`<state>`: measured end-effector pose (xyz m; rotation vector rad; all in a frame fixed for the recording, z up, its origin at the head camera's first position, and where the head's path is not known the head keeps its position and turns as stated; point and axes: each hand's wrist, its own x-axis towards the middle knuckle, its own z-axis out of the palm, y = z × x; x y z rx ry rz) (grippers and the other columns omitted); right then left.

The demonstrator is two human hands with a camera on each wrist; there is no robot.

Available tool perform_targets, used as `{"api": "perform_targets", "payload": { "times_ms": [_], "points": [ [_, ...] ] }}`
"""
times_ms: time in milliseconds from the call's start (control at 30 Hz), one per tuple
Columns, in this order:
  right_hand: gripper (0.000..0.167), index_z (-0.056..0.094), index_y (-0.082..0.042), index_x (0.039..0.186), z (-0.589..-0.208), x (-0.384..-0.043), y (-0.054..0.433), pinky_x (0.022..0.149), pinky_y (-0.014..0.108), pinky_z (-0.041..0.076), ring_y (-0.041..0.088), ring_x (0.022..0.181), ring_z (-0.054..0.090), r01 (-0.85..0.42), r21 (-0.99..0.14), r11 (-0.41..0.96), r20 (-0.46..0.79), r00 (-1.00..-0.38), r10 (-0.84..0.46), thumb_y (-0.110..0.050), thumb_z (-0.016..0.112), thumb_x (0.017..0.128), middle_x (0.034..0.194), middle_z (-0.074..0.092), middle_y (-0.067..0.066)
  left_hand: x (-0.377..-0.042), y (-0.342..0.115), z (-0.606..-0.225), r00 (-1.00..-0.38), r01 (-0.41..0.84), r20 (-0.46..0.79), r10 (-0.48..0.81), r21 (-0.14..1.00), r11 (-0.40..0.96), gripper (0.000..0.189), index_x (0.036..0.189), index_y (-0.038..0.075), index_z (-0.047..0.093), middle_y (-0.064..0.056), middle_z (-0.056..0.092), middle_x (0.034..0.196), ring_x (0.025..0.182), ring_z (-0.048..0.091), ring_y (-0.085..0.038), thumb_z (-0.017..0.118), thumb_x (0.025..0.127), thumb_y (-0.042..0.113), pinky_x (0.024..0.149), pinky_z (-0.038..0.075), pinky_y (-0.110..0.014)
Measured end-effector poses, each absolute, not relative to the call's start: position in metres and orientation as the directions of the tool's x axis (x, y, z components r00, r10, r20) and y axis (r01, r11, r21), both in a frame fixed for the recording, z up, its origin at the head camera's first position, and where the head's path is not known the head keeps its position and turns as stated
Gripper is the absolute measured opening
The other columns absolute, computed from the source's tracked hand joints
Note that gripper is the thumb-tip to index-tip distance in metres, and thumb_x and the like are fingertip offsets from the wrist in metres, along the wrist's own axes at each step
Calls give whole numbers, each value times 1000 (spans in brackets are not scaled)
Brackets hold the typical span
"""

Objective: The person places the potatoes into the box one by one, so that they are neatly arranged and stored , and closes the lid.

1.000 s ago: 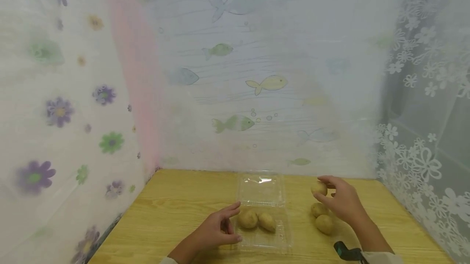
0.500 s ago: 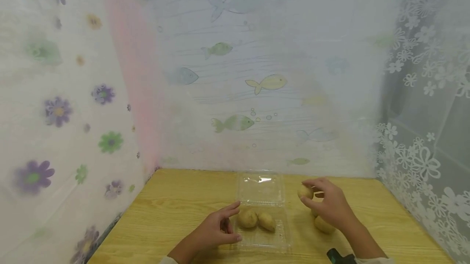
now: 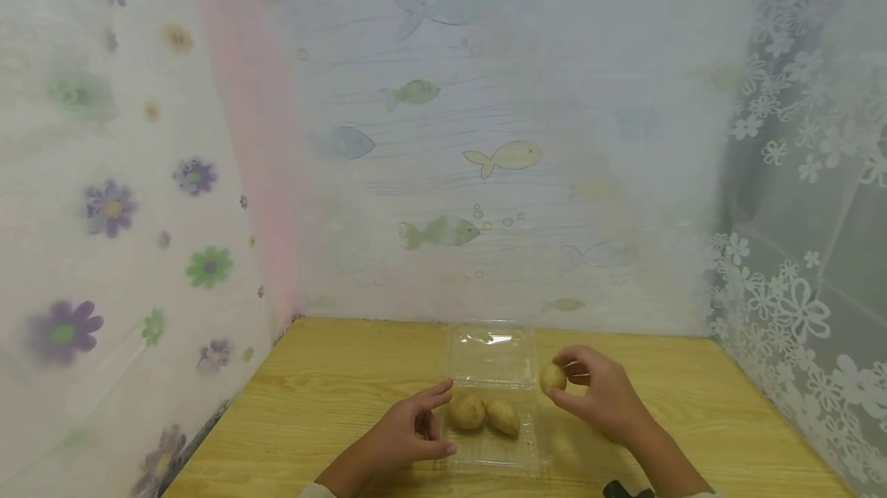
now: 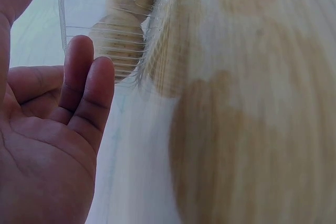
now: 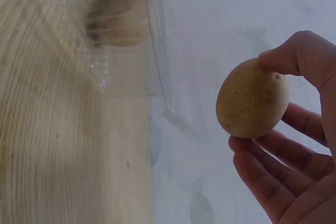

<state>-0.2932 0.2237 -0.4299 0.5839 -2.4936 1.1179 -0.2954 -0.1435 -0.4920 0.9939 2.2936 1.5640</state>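
Here we are, and the right hand (image 3: 601, 394) has a potato (image 3: 553, 379) in a firm pinch, thumb on one side, fingertips on the other! It's up off the table (image 3: 333, 375), just beside the right edge of the box (image 3: 478, 452), about level with the fold. The lid (image 3: 492, 363) lies open on the far side.

Over on the left, the left hand (image 3: 398, 429) has thumb and fingers parted, grasping nothing, at the box's left edge. Do the fingertips touch the plastic? Cannot tell.

I'd call this the loading stage, with a potato between table and box. The next move calls for a short shift left and nearer, then a gentle lowering into the tray, where the near side looks to have room, and only then a loosening of the thumb. A low pass could catch the right rim.

Now the count! Potatoes in plain sight: three. One in the fingers, two in the box side by side, a left potato (image 3: 467, 412) and a right potato (image 3: 503, 417). Any more behind the right hand? Too covered to say. One box, one lid, two hands.
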Motion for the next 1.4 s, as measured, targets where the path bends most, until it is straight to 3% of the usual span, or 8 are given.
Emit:
{"api": "perform_targets", "payload": {
  "times_ms": [367,900,1200,1400],
  "points": [
    [40,66,-18,109,-432,-294,217,84,39,63,21,98,73,-572,-606,552,493,-815,-303,-15,91,79,106,70,-4,-293,-144,-488,-760,425,209,615,876,228,87,159,2,36,-11,22,172,83,62,-1,83,91,27,75,58,-22],
    [38,76,-19,116,-443,-295,211,80,26,62,9,98,69,-654,-480,585,537,-746,-393,-18,90,81,113,71,-11,-295,-144,-489,-762,424,202,616,874,238,87,159,1,36,-11,22,172,82,62,-2,83,91,27,75,59,-23],
    [36,75,-22,115,-449,-295,208,81,38,63,10,100,69,-655,-439,615,530,-742,-412,-25,90,83,114,72,-14,-295,-144,-491,-751,437,215,624,870,228,88,159,-1,35,-14,22,172,82,63,0,83,90,27,73,58,-22],
    [36,76,-21,115,-447,-292,205,82,37,62,10,101,69,-644,-425,637,523,-748,-408,-26,90,82,113,73,-15,-296,-144,-492,-754,432,214,621,874,224,88,159,1,36,-12,22,172,82,63,-1,83,90,27,73,58,-22]
  ]
}}
